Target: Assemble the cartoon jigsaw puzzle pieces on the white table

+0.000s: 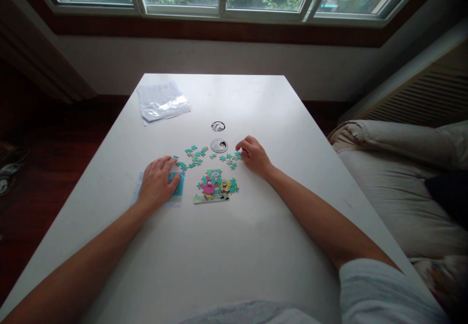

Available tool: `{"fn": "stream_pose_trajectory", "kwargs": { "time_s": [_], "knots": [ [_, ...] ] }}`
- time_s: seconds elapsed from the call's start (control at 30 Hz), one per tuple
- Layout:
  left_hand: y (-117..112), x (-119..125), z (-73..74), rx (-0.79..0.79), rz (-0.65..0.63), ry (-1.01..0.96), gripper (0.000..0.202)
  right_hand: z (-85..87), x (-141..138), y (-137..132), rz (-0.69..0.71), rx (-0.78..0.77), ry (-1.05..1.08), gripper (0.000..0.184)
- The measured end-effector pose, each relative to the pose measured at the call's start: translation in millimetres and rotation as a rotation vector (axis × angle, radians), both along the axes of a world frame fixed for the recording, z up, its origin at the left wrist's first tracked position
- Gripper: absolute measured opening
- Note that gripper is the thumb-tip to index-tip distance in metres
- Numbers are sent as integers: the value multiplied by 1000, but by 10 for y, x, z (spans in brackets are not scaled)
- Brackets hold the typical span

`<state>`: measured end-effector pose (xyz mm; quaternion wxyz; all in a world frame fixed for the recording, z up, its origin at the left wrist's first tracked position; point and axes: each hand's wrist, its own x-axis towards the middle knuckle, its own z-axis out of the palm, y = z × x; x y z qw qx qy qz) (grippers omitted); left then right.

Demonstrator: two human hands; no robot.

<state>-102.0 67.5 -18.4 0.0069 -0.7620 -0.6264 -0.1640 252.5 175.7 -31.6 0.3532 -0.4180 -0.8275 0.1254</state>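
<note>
A partly joined jigsaw puzzle with pink and yellow cartoon figures lies on the white table between my hands. Beyond it, loose puzzle pieces, mostly green and teal, are scattered in a loose band. My left hand rests flat with fingers stretched over a picture card in a clear sleeve, covering much of it. Its fingertips reach the leftmost pieces. At the right end of the band, my right hand hovers or rests with fingers curled beside the loose pieces. Whether its fingertips pinch a piece is hidden.
A round silver lid or tin and a smaller shiny disc lie past the pieces. At the far left of the white table is a clear plastic bag with paper. A sofa stands along the right.
</note>
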Motion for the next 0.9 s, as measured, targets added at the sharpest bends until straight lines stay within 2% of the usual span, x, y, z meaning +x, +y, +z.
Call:
{"fn": "stream_pose_trajectory", "kwargs": {
  "time_s": [0.9],
  "knots": [
    [-7,14,6,-5,5,-6,43,-7,14,8,16,-9,-4,41]
  ]
}}
